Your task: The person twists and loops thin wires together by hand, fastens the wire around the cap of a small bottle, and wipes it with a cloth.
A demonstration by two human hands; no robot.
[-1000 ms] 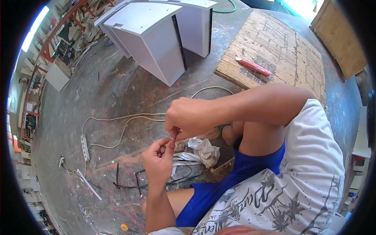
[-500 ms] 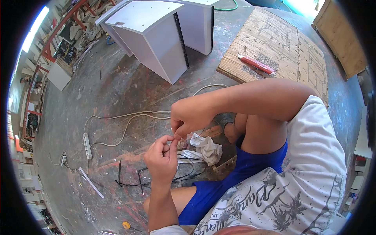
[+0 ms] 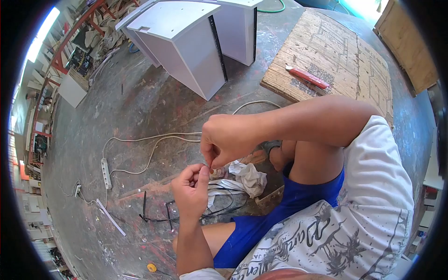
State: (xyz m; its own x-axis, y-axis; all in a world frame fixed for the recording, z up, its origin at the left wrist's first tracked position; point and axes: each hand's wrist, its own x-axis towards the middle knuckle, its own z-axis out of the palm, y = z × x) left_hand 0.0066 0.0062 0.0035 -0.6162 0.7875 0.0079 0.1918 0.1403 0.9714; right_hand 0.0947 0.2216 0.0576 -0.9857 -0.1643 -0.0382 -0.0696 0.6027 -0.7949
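Observation:
My left hand point(image 3: 190, 190) is closed, palm turned up, with its thumb and fingers pinched together. Just above it, my right hand point(image 3: 226, 140) bends down, its thumb and fingertips closed against the tips of the left. Whatever lies between the fingertips is too small to make out. Behind and below the hands is a small roundish container point(image 3: 217, 173), partly hidden. Beside it lies a crumpled white cloth point(image 3: 249, 179), and thin black cords or strips point(image 3: 224, 207) loop over the floor near my left wrist.
Two white cabinet-like units point(image 3: 193, 51) stand ahead. A red cutter-like tool point(image 3: 308, 77) rests on a worn wooden board point(image 3: 336, 56) at the right. A white power strip point(image 3: 106, 173) with cables lies left, and a yellow roll point(image 3: 151, 267) sits at the bottom. Clutter fills the left edge.
The fingertips have shifted slightly: my left thumb stands straighter, and my right fingertips sit a little lower beside it. The whole view has shifted a touch to the right.

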